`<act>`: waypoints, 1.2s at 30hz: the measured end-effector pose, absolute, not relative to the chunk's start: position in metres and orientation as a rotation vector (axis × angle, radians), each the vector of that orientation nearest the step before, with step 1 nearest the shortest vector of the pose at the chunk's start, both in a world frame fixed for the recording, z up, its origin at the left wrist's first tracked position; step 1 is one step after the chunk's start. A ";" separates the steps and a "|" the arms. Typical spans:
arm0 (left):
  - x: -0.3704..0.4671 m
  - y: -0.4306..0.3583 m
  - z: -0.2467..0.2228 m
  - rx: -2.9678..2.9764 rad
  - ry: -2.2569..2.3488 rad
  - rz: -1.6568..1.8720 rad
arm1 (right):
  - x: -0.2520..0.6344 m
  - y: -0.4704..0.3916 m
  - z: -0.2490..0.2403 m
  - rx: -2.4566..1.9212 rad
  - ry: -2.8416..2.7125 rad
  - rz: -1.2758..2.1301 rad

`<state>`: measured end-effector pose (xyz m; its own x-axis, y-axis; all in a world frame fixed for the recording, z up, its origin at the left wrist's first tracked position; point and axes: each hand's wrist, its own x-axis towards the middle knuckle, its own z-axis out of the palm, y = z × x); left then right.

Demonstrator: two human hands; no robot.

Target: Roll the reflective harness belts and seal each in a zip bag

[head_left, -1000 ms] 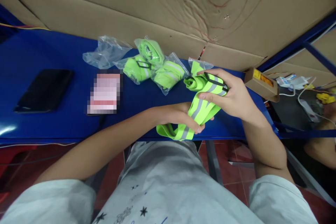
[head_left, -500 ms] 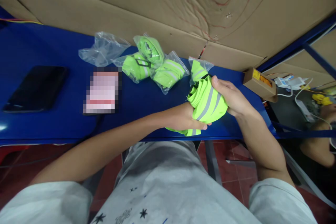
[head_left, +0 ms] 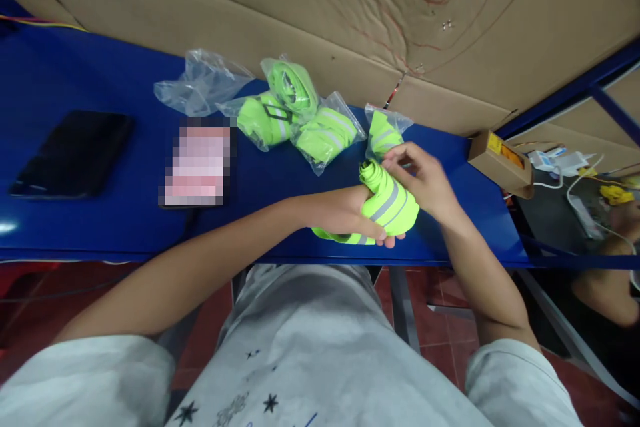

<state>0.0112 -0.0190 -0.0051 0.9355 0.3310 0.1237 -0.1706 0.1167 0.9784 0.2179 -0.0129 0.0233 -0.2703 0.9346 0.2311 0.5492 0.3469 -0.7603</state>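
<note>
A loosely rolled neon yellow-green reflective strap with grey stripes is held just above the table's front edge. My left hand is wrapped around it from the left and below, with fingertips showing at its lower side. A loose length of the strap hangs under my left wrist. My right hand is bent over the roll's upper right side, thumb and fingers pinching at its top edge. Just behind my right fingers lies a clear bag with a similar green strap.
Several bagged green straps lie along the cardboard wall. To their left are a crumpled clear bag, a phone with a blurred screen and a black tablet-like device. A small cardboard box stands right; another person's arm is beyond.
My right hand has shifted from gripping the roll's right side to its top edge, fingers now curled there. The roll has moved slightly left and looks narrower. My left hand keeps its hold.
</note>
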 end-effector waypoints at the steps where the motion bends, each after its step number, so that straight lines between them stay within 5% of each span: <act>1: 0.011 -0.017 -0.006 1.410 0.160 0.390 | 0.220 -0.015 0.031 -1.276 -1.975 0.587; 8: 0.006 -0.016 0.000 1.533 0.184 0.365 | 0.214 -0.040 0.051 -1.155 -2.460 0.600; 17: 0.015 -0.018 -0.003 1.000 0.304 0.457 | 0.210 -0.035 0.050 -1.181 -2.216 0.407; 27: -0.005 -0.012 0.017 1.298 0.225 0.018 | 0.216 -0.037 0.064 -1.206 -1.888 1.464; 36: -0.012 -0.007 0.021 1.612 0.418 -0.046 | 0.208 -0.064 0.061 -1.279 -2.219 0.609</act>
